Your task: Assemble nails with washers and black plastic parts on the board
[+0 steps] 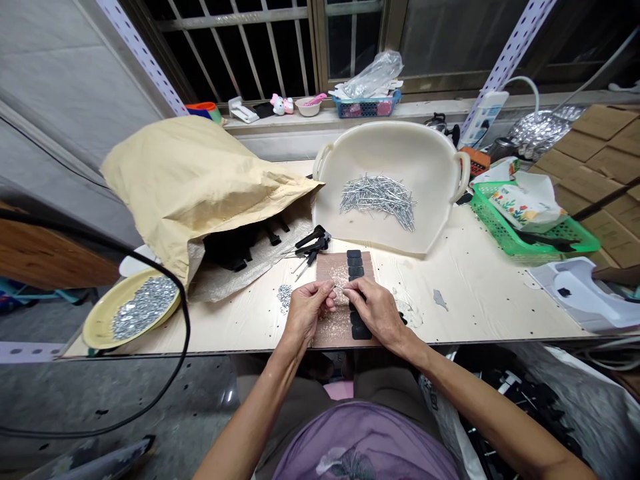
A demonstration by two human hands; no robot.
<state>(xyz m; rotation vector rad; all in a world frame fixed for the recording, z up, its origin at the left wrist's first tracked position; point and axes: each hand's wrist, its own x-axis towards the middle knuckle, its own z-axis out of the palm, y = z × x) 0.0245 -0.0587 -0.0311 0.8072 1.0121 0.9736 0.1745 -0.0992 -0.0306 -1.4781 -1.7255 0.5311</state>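
In the head view, both bare hands are meeting low over the middle of the worktop [480,283], and a thin silver metal pin [339,287] is spanning the small gap between them, above a brown rectangular mat [324,264]. The chief risk is seeming to be the pin itself: so little of it is showing that a slightly loose or uneven pinch could be letting it roll, tilt or drop onto the mat. If it were falling, the pale crumbs scattered there could be hiding it. The right hand [375,310] is hanging over a column of flat black rectangular pieces [356,272], so a low sweep of the palm could be pushing them out of line. A loose cluster of tiny silver metal parts [285,298] is lying just beyond the left hand [305,312], where a careless knuckle could be scattering it.

As for pose, both forearms are reaching forward from the near edge and converging inward. The left hand is turning its thumb up, its fingers closing on one end of the pin, the lower ones curling beneath. The right hand is arching palm-down, its thumb and forefinger apparently gripping the other end, though the knuckles are partly hiding that contact.
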